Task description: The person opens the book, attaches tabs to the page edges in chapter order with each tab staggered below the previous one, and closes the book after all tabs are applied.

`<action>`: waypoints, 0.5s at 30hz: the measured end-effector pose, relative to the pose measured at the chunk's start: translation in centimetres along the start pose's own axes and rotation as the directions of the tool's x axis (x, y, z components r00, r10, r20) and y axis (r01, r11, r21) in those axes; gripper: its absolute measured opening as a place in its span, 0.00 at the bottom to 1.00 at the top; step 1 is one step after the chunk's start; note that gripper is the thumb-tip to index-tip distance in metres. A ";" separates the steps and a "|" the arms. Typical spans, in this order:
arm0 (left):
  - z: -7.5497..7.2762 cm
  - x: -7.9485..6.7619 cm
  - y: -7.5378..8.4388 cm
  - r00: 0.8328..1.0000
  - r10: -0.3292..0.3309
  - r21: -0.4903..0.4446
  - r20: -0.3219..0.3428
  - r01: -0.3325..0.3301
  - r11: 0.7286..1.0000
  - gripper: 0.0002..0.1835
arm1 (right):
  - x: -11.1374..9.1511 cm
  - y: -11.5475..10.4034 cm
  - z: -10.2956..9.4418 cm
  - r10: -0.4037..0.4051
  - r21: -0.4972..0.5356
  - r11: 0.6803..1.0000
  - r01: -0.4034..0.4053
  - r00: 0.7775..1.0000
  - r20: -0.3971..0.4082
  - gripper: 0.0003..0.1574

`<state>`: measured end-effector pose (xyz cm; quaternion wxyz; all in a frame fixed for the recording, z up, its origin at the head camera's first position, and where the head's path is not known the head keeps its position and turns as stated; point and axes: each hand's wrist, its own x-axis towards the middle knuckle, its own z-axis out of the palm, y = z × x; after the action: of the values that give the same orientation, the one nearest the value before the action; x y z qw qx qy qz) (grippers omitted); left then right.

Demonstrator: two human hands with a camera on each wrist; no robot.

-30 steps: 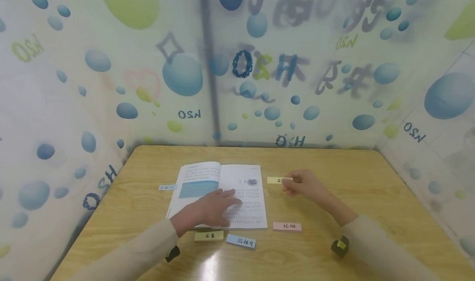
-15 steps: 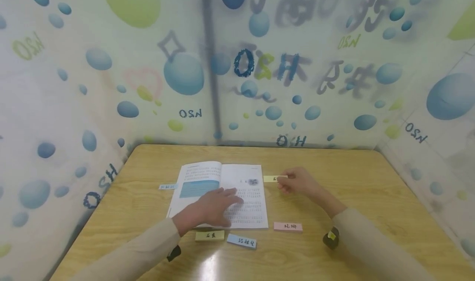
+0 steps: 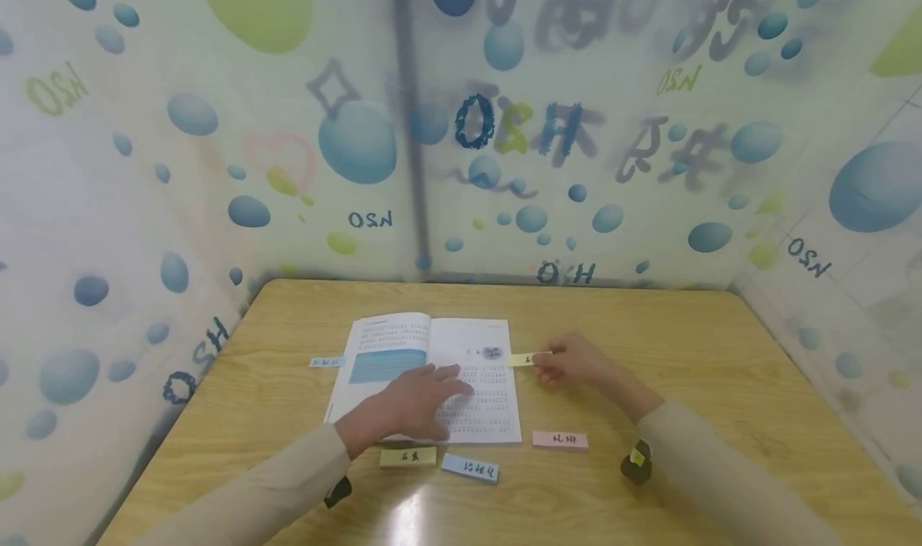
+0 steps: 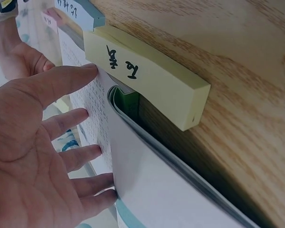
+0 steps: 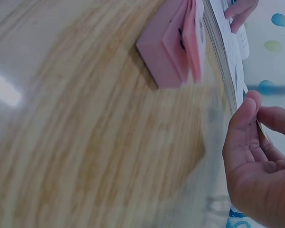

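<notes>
An open book (image 3: 468, 334) lies on the wooden table. My left hand (image 3: 412, 403) rests on its pages with fingers spread; in the left wrist view those fingers touch the printed page. At the book's right edge my right hand (image 3: 576, 362) pinches a yellow sticky note (image 3: 519, 361) with handwriting, whose free end meets the page edge. The right wrist view has thumb and forefinger pressed together, with the note mostly hidden. A blue sticky note (image 3: 324, 362) sticks out from the book's left side.
Nearer me lie a yellow sticky note pad (image 3: 407, 457), a blue pad (image 3: 470, 467) and a pink pad (image 3: 560, 440), all with handwriting. The yellow pad is close to the book's lower edge. Patterned walls (image 3: 619, 170) enclose the table (image 3: 648, 322).
My right hand has moved left with the yellow sticky note, bringing it to the book's right edge, and then slightly nearer me. The left hand stays on the pages.
</notes>
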<state>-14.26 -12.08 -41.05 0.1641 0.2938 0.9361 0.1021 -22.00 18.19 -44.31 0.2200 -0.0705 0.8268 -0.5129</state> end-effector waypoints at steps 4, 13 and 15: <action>0.0 0.0 0.0 1.000 -0.003 -0.003 -0.003 0.003 1.000 0.36 | -0.3 0.0 0.2 0.027 0.011 1.000 -0.028 0.999 0.034 0.11; -0.1 0.1 0.2 1.000 0.017 0.014 -0.001 -0.017 1.000 0.35 | -0.3 0.5 0.2 0.043 0.039 0.998 -0.046 0.996 0.073 0.10; -0.2 0.2 0.3 1.000 0.024 0.017 -0.002 -0.024 1.000 0.34 | -0.3 0.5 0.3 0.054 0.051 0.997 -0.058 0.995 0.080 0.10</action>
<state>-14.35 -11.69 -40.87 0.1595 0.3063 0.9335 0.0966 -21.52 18.29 -44.71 0.2685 -0.0614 0.8051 -0.5252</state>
